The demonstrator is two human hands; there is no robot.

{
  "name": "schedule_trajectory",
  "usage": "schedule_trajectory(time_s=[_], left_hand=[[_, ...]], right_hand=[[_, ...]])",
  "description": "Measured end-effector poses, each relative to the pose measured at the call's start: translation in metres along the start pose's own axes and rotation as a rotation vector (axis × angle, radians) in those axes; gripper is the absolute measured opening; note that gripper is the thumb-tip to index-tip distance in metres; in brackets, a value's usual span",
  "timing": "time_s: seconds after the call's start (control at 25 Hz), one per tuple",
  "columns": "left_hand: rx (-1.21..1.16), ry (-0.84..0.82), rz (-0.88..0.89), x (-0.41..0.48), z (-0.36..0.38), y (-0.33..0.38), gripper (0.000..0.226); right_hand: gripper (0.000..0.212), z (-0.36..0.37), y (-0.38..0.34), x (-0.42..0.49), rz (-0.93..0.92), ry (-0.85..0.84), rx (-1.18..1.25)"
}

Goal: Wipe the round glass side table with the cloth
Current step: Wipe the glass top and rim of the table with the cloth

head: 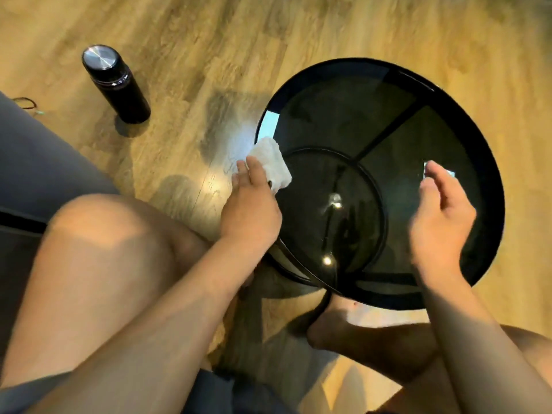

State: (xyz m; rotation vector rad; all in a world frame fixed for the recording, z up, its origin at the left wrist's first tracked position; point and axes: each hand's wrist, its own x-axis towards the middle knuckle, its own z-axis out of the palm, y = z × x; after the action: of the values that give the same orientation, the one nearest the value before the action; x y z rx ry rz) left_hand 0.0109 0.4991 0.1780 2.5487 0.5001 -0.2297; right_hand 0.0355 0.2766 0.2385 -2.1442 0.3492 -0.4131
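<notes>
The round side table (490, 186) has a dark glass top in a black rim, with its frame showing through the glass. A folded white cloth (273, 161) lies on the table's left edge. My left hand (251, 210) presses on the cloth with straight fingers, part of the cloth hidden beneath them. My right hand (439, 216) hovers above the right half of the glass, fingers loosely curved and holding nothing; it is motion-blurred.
A black flask (115, 82) with a silver lid stands on the wooden floor at upper left. A grey sofa edge (38, 162) is at left. My bare knees and a foot (343, 327) sit under the table's near side.
</notes>
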Motion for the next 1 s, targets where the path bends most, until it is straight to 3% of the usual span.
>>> schedule_trajectory(time_s=[0.12, 0.24, 0.32, 0.4, 0.52, 0.76, 0.84, 1.0], left_hand=[[0.306, -0.003, 0.261, -0.066, 0.020, 0.016, 0.082], [0.374, -0.226, 0.651, -0.098, 0.044, 0.036, 0.084], [0.407, -0.256, 0.826, -0.066, 0.044, 0.044, 0.078], [0.451, -0.179, 0.813, -0.020, 0.034, 0.046, 0.068], [0.499, -0.025, 0.529, 0.041, 0.014, 0.042, 0.063], [0.484, 0.107, 0.257, 0.109, -0.008, 0.063, 0.059], [0.451, 0.099, 0.338, 0.085, 0.010, 0.090, 0.059], [0.430, -0.143, 0.876, -0.039, 0.074, 0.106, 0.058]], right_hand=[[0.032, -0.014, 0.009, -0.040, 0.019, -0.114, 0.039], [0.032, -0.017, 0.014, -0.083, -0.076, -0.244, 0.050], [0.034, -0.023, 0.019, -0.091, -0.171, -0.275, 0.006], [0.034, -0.032, 0.023, -0.085, -0.200, -0.262, -0.009], [0.034, -0.045, 0.028, -0.070, -0.202, -0.215, -0.013], [0.034, -0.038, 0.034, -0.066, -0.234, -0.274, -0.056], [0.034, -0.032, 0.032, -0.058, -0.229, -0.263, -0.028], [0.035, -0.023, 0.016, -0.025, -0.262, -0.174, 0.051]])
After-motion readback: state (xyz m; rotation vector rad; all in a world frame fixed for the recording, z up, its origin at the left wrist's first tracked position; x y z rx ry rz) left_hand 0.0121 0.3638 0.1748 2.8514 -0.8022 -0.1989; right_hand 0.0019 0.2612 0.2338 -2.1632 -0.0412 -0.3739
